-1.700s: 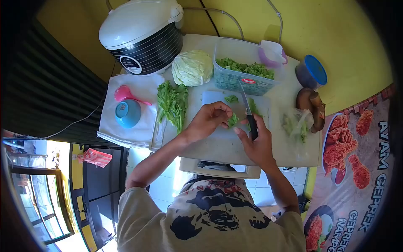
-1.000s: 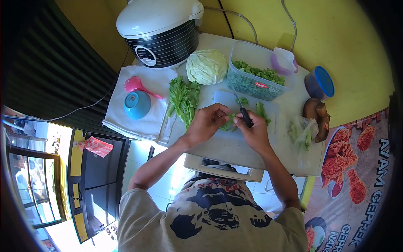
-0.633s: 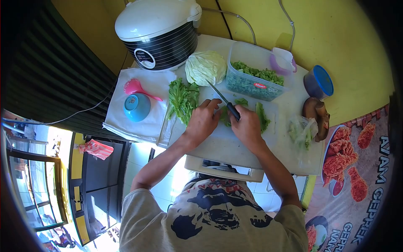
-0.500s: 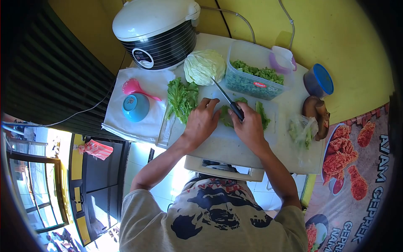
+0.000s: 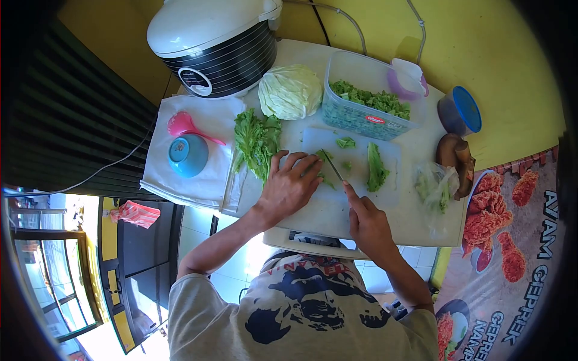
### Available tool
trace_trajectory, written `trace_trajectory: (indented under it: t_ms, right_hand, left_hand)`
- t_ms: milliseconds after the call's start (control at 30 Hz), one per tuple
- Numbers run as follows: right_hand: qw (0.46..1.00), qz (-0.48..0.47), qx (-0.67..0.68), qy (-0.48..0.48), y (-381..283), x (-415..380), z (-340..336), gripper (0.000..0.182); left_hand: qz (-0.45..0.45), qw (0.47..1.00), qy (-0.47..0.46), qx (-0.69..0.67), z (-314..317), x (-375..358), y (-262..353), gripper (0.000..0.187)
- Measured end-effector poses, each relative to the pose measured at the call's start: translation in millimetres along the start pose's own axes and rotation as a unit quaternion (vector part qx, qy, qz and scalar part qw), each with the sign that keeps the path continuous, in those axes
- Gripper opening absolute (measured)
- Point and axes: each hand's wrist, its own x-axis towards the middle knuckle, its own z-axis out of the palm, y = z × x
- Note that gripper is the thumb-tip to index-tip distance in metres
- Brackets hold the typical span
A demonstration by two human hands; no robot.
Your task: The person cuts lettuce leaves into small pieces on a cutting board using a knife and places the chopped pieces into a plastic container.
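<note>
My right hand (image 5: 368, 225) grips a knife (image 5: 333, 165) by its handle, the blade pointing up and left over the white cutting board (image 5: 391, 157). Beside the blade, my left hand (image 5: 292, 183) presses down with bent fingers on green lettuce, mostly hidden under it. A lettuce leaf (image 5: 377, 168) lies on the board's right part, and small cut pieces (image 5: 345, 142) are scattered near the blade. Left of my left hand rests a bunch of leaf lettuce (image 5: 256, 141). Behind it sits a pale cabbage head (image 5: 290, 91).
A clear tub (image 5: 370, 114) of cut greens stands behind the board. At the left are a rice cooker (image 5: 217, 54), blue bowl (image 5: 188, 155) and pink ladle (image 5: 180, 124). A plastic bag (image 5: 435, 189) and blue-lidded container (image 5: 460, 111) are at the right.
The knife and my right hand have moved down and toward me, with the blade now lower over the board. My left hand has shifted slightly right and its fingers sit closer to the blade.
</note>
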Motion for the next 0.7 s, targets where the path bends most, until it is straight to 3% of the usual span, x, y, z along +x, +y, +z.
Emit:
trace_trajectory:
  t_ms: [700]
  right_hand:
    - [0.997,-0.009,-0.071,0.012,-4.8,20.0,14.1,0.07]
  left_hand:
    - [-0.02,1.0,-0.008,-0.018,0.3,0.3,2.1,0.035]
